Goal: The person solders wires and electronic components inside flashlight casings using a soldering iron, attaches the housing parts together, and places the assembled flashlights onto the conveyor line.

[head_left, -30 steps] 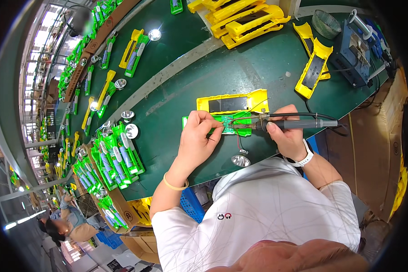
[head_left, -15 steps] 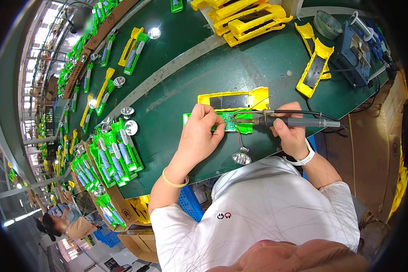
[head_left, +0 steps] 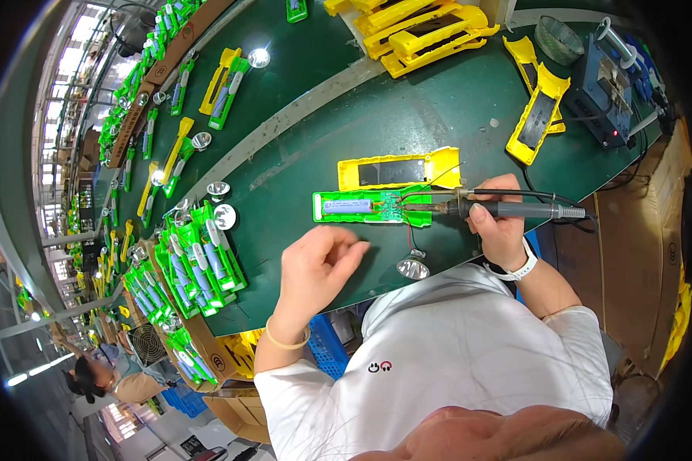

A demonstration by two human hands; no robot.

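Note:
A green flashlight housing half (head_left: 319, 198) lies on the bench, holding a blue cylindrical battery (head_left: 347, 206) and a small green circuit board (head_left: 390, 206). My right hand (head_left: 500, 223) grips a soldering iron (head_left: 507, 208), its tip over the board's right part; whether it touches cannot be made out. A thin black feed tube runs along the iron. Below the housing, my left hand (head_left: 319, 265) is curled and apart from it, slightly blurred; whatever its fingers may hold is hidden. Red and black wires join the board to a silver reflector (head_left: 413, 269). Beyond it lies a yellow housing half (head_left: 392, 170).
Green housings (head_left: 200, 261) with batteries and reflectors are piled at left. Yellow housing halves (head_left: 430, 38) are stacked at the back, with others (head_left: 538, 115) at right. A blue soldering station (head_left: 598, 96) and a round bowl (head_left: 559, 40) stand at back right. Cables hang over the right edge.
My left hand has drawn back from the board toward me, uncovering the battery and the housing's left part. The iron stays over the board, my right hand almost still.

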